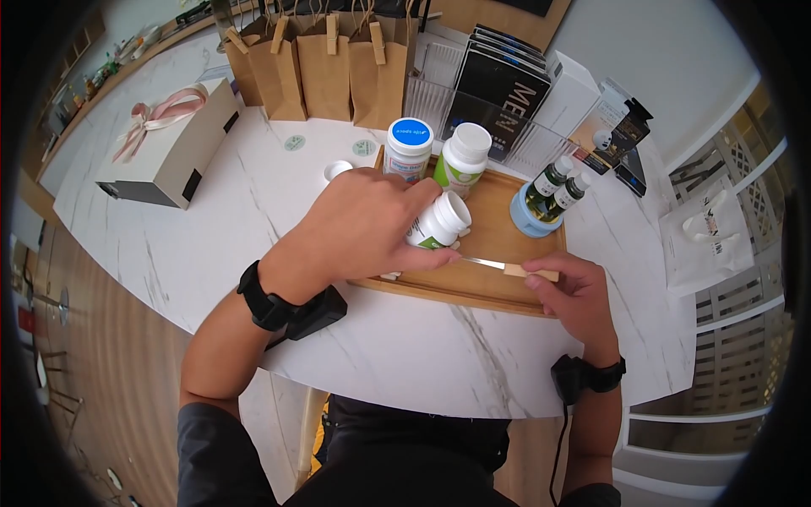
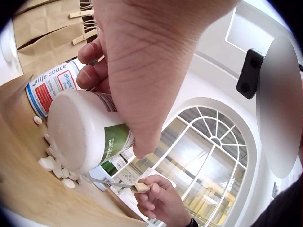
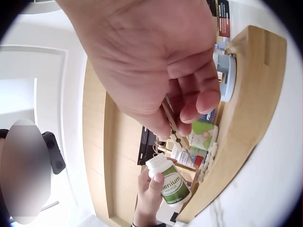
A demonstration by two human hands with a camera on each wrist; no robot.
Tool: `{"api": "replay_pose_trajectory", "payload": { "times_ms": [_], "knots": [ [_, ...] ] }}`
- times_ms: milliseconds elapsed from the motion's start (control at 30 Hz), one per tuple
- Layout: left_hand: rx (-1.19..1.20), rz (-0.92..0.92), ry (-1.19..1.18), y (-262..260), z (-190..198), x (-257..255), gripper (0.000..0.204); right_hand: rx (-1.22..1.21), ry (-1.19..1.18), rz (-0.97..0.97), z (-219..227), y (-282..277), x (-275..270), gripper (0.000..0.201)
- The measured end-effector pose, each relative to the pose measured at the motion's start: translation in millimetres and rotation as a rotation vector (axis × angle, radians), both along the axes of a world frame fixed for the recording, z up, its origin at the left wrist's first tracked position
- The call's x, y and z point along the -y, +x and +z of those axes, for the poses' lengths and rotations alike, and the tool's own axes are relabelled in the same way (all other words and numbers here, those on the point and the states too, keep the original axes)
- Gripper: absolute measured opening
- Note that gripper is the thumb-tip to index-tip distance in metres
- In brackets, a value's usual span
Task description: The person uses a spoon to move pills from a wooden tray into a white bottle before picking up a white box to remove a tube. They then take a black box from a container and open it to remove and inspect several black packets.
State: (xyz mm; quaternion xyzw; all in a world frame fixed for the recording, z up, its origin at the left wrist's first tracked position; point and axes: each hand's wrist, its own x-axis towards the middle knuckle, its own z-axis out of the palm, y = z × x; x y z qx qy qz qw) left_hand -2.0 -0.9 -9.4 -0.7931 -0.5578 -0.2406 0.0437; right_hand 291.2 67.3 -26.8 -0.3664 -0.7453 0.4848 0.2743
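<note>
My left hand (image 1: pixel 363 221) grips an uncapped white pill bottle (image 1: pixel 439 221) with a green label, tilted, its mouth facing right in the head view. Thumb and fingers of my right hand (image 1: pixel 577 287) pinch the wooden handle (image 1: pixel 530 272) of a slim metal blade (image 1: pixel 484 263), whose tip points toward the bottle. White tablets (image 2: pixel 57 169) lie in a loose cluster on the wooden tray (image 1: pixel 498 297), close by the bottle. Behind it stand a blue-lidded bottle (image 1: pixel 409 148) and a white-capped, green-labelled bottle (image 1: pixel 465 156).
A light blue holder (image 1: pixel 534 221) carries two dark dropper bottles (image 1: pixel 549 182) at the tray's right. A white cap (image 1: pixel 337 169) lies left of the tray. Behind stand clipped paper bags (image 1: pixel 325 76) and black boxes (image 1: pixel 498 93); a ribboned box (image 1: pixel 173 139) sits far left.
</note>
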Motion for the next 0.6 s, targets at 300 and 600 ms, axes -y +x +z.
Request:
{"api": "replay_pose_trajectory", "payload": {
  "times_ms": [300,600],
  "knots": [
    [0.029,0.002,0.005,-0.5,-1.2,-0.2,0.053,0.088,0.263,0.187,0.8,-11.2,1.3,0.018],
    [0.046,-0.012,-0.014,-3.4,-2.4,-1.1,0.055,0.11,0.005,0.218,7.5,-9.1,4.1,0.016]
  ]
}}
